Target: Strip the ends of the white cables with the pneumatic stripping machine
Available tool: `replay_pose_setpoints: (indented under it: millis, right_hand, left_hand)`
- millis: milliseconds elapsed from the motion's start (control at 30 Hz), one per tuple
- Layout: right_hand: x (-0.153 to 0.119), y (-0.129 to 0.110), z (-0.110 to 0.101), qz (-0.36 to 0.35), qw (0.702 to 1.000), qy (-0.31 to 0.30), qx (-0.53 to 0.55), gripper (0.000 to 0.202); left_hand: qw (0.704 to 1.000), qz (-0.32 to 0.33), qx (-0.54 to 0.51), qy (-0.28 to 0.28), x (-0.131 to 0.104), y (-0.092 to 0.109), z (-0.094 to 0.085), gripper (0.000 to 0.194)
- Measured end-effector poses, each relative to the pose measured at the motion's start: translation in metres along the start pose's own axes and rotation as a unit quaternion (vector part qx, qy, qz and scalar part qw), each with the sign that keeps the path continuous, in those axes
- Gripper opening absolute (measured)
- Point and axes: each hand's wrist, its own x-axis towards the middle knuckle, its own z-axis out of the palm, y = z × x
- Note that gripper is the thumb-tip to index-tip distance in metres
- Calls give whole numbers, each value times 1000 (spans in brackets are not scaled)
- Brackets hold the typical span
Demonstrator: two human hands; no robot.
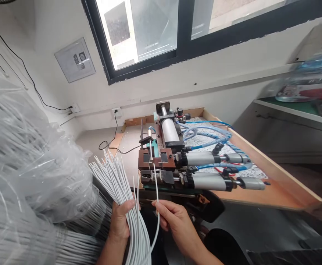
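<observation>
A thick bundle of pale grey cables (122,187) is wrapped by my left hand (121,219), its cut ends fanning up and to the left. My right hand (174,221) pinches a single cable (157,191) between thumb and fingertips. That cable's tip points up at the brown jaw block (157,159) of a pneumatic machine; whether it touches the block I cannot tell. Two silver air cylinders (202,159) lie to the right of the jaws, and a larger cylinder (170,129) stands behind them. A couple of cables stick up apart from the bundle.
Plastic-wrapped cable bundles (53,173) are piled high on the left. Blue air hoses (213,138) coil behind the cylinders inside a wooden-edged tray (282,180). A shelf (296,109) on the right holds a clear plastic container (296,86). A black power cord (116,136) runs to a wall socket.
</observation>
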Motion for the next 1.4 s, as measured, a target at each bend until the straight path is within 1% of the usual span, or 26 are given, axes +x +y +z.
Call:
replay_pose_setpoints:
  millis: [100,233,367,500,567,633,700,733,767,833,867,900,933,967,1067,1133,1167,1233,1300,1333,1400]
  right_hand:
    - [4,-7,1,21,998,-13,59,31]
    - [8,-13,3,49,990,-12,128,25]
    - [11,-13,4,77,988,-7,135,25]
    - [13,-13,3,76,991,-6,107,26]
    - [15,-13,2,48,998,-1,50,27]
    - [16,-10,-1,-21,999,19,-46,28]
    - [15,1,-7,-98,983,32,-154,28]
    - [14,10,-10,-118,971,26,-205,28]
    - [12,21,-14,-118,960,12,-253,28]
    - [6,43,-21,-68,937,-28,-341,24]
    - [2,51,-23,-40,923,-35,-380,18]
    - [-1,55,-23,-22,911,-34,-411,12]
    - [-3,55,-23,-19,903,-28,-428,10]
    - [-5,49,-20,-31,903,-26,-428,13]
    - [-4,15,-4,-123,930,-36,-344,24]
    - [1,-6,8,-147,944,-22,-295,21]
    - [4,-12,13,-155,948,-10,-277,20]
    - [9,-15,20,-169,957,8,-235,18]
    - [12,-11,22,-169,973,12,-159,18]
    - [13,-9,23,-154,982,10,-108,19]
    - [12,-9,23,-100,995,1,13,20]
  left_hand:
    - [1000,9,3,17,1,0,1,10]
    - [999,11,2,30,2,2,2,9]
    - [999,13,3,33,3,3,4,9]
    - [999,20,7,39,3,5,6,11]
    - [999,26,8,42,2,7,8,11]
    - [998,35,12,44,2,8,10,11]
    - [998,46,17,48,2,9,13,12]
    - [997,52,20,51,2,9,14,12]
    - [997,57,25,54,2,10,15,12]
    - [995,69,35,59,2,11,16,11]
    - [994,75,41,61,2,11,17,11]
    - [994,81,47,63,1,12,18,11]
    - [993,86,54,65,1,12,19,11]
    - [992,89,61,65,1,11,20,11]
    - [990,95,84,61,1,8,24,13]
    - [988,101,98,61,2,6,25,14]
    - [987,106,104,65,3,5,25,14]
    - [984,117,113,76,6,4,25,15]
    - [981,128,117,87,10,4,24,17]
    - [980,132,118,92,11,5,23,17]
    - [979,135,119,98,14,8,23,17]
